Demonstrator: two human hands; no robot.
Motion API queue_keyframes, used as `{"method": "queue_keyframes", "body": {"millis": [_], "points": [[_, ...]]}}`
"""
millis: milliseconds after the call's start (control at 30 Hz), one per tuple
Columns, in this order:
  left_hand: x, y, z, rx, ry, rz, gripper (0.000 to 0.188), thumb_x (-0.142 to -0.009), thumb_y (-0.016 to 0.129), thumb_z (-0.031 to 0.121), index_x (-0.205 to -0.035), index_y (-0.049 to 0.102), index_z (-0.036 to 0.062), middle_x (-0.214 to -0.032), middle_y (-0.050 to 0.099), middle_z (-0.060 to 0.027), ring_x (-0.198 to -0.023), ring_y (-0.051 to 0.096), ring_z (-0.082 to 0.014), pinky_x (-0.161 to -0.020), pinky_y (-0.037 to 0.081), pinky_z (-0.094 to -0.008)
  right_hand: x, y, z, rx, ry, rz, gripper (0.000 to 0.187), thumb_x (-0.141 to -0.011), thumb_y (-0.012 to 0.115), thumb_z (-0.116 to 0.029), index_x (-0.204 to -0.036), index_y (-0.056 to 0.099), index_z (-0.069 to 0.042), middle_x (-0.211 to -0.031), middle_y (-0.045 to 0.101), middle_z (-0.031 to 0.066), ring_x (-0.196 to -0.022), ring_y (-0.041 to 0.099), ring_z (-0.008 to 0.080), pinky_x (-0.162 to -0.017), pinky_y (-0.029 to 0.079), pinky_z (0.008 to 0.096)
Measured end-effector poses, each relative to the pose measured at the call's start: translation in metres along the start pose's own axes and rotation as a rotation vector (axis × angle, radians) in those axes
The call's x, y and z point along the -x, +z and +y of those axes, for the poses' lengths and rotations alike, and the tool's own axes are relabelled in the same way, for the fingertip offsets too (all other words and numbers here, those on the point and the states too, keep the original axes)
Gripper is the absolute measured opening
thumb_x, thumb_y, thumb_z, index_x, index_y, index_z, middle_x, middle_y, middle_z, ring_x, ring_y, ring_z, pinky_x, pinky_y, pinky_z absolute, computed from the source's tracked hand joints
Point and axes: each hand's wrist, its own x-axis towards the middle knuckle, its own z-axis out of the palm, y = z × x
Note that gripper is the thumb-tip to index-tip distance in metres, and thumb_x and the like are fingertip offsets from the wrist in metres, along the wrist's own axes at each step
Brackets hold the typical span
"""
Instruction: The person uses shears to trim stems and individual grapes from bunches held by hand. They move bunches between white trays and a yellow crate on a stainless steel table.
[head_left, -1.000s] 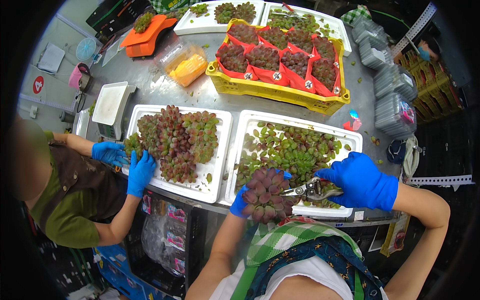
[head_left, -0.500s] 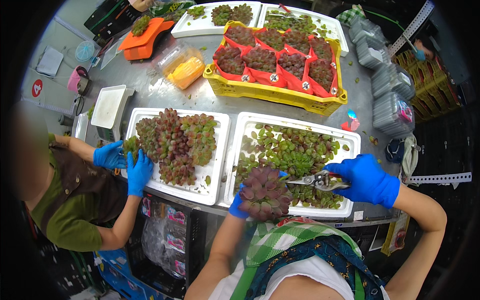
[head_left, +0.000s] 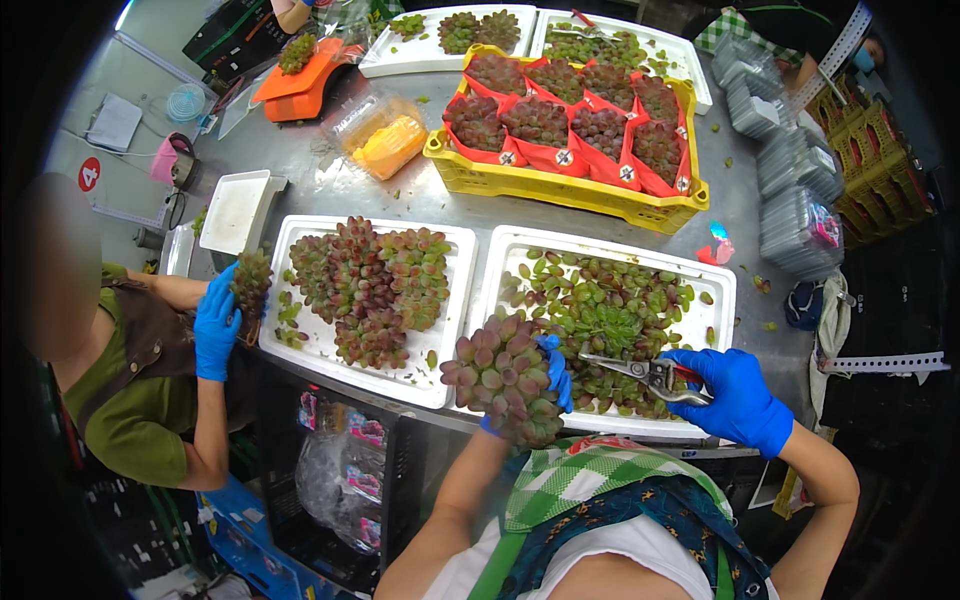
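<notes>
My left hand (head_left: pixel 559 377) is closed on a bunch of purple-green grapes (head_left: pixel 505 375), raised over the near edge between two white trays. The bunch hides most of that hand; blue gloved fingers show at its right side. My right hand (head_left: pixel 735 402), also gloved in blue, grips pruning shears (head_left: pixel 660 378) with red on the handle. Their blades point left at the bunch, a short gap away from it. Below them lies the right white tray (head_left: pixel 727 300), spread with loose green and reddish grapes (head_left: pixel 615 300).
The left white tray (head_left: pixel 468 260) holds several bunches (head_left: pixel 375 285). Left of it, a co-worker's gloved hand (head_left: pixel 216 325) is beside another bunch (head_left: pixel 252 280). Beyond stand a yellow crate (head_left: pixel 570 200) of red-wrapped bunches, a white scale (head_left: pixel 235 212), an orange scale (head_left: pixel 295 90) and stacked clear boxes (head_left: pixel 800 210).
The bunch in my left hand has swung left and turned, baring more glove fingers. The shears stay beside it. The co-worker's bunch has been raised, away from the left tray.
</notes>
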Motion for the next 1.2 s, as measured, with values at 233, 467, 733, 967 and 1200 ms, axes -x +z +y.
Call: {"method": "queue_keyframes", "body": {"millis": [233, 467, 733, 967, 1200], "points": [[0.017, 0.029, 0.021, -0.123, -0.052, 0.213, 0.040, -0.088, 0.033, 0.046, -0.104, 0.046, 0.0113, -0.087, 0.051, -0.0104, -0.075, 0.052, -0.0273, -0.066, 0.044, -0.0440, -0.004, -0.007, -0.027, 0.027, -0.169, -0.054, 0.046, -0.066, 0.071, -0.033, -0.105, 0.059, -0.011, -0.076, 0.062, 0.0113, -0.063, 0.060, 0.0291, -0.055, 0.047, 0.0351], [0.030, 0.026, 0.016, -0.276, -0.087, 0.254, 0.042, -0.088, 0.032, 0.047, -0.111, 0.041, 0.0127, -0.098, 0.046, -0.0091, -0.083, 0.049, -0.0250, -0.071, 0.042, -0.0408, -0.011, -0.008, -0.043, 0.012, -0.161, -0.163, 0.044, -0.068, 0.067, -0.033, -0.106, 0.059, -0.012, -0.075, 0.061, 0.0116, -0.062, 0.060, 0.0292, -0.054, 0.047, 0.0355], [0.038, 0.031, 0.011, -0.330, -0.134, 0.298, 0.045, -0.088, 0.031, 0.048, -0.119, 0.036, 0.0142, -0.111, 0.041, -0.0075, -0.092, 0.046, -0.0224, -0.078, 0.041, -0.0372, -0.013, -0.010, -0.043, 0.063, -0.165, -0.250, 0.043, -0.070, 0.065, -0.034, -0.107, 0.057, -0.015, -0.073, 0.061, 0.0117, -0.061, 0.059, 0.0294, -0.053, 0.046, 0.0371], [0.033, 0.029, 0.007, -0.397, -0.156, 0.260, 0.050, -0.089, 0.030, 0.048, -0.126, 0.031, 0.0156, -0.122, 0.036, -0.0062, -0.101, 0.044, -0.0202, -0.084, 0.039, -0.0340, -0.014, -0.011, -0.041, 0.118, -0.179, -0.238, 0.044, -0.069, 0.066, -0.036, -0.106, 0.058, -0.015, -0.069, 0.059, 0.0103, -0.059, 0.059, 0.0283, -0.052, 0.046, 0.0366], [0.000, 0.066, 0.009, -0.145, -0.028, 0.000, 0.056, -0.089, 0.031, 0.047, -0.135, 0.023, 0.0174, -0.136, 0.029, -0.0052, -0.108, 0.041, -0.0180, -0.090, 0.038, -0.0307, -0.015, -0.001, -0.032, -0.069, -0.023, -0.058, 0.048, -0.066, 0.072, -0.027, -0.108, 0.057, -0.009, -0.079, 0.063, 0.0119, -0.067, 0.062, 0.0267, -0.061, 0.049, 0.0325]]}}
